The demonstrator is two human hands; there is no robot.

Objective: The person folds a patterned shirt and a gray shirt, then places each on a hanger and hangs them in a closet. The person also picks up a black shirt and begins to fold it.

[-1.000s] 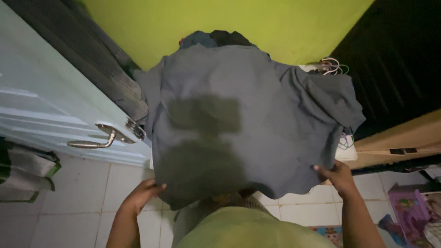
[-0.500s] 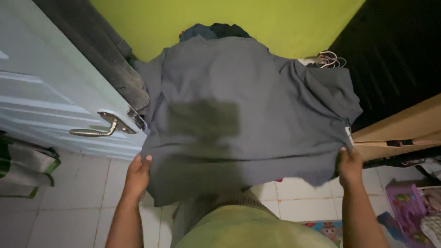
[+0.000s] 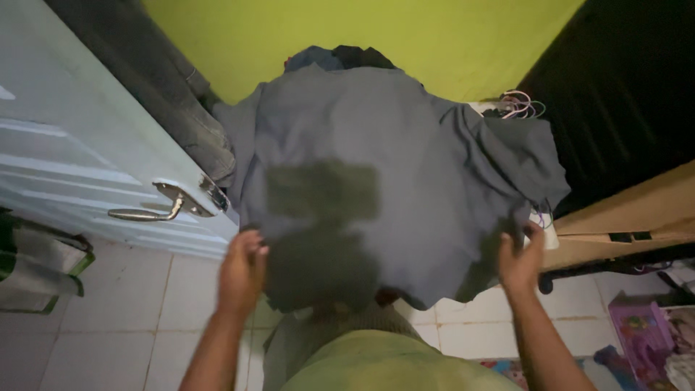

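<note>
Spreading flat over the laundry pile (image 3: 340, 56), the grey garment (image 3: 391, 181) is mostly smoothed; its near hem remains rumpled. My left hand (image 3: 241, 269) and right hand (image 3: 521, 261) each pinch that hem, right of the door handle (image 3: 148, 210).

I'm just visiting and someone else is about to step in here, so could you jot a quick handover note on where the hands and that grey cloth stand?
Left hand: grips the near left edge of the grey garment.
Right hand: grips its near right edge.
Garment: spread flat over a pile of dark clothes by the green wall, beside the door.
Done: spread out. Left: no fold made yet.
</note>
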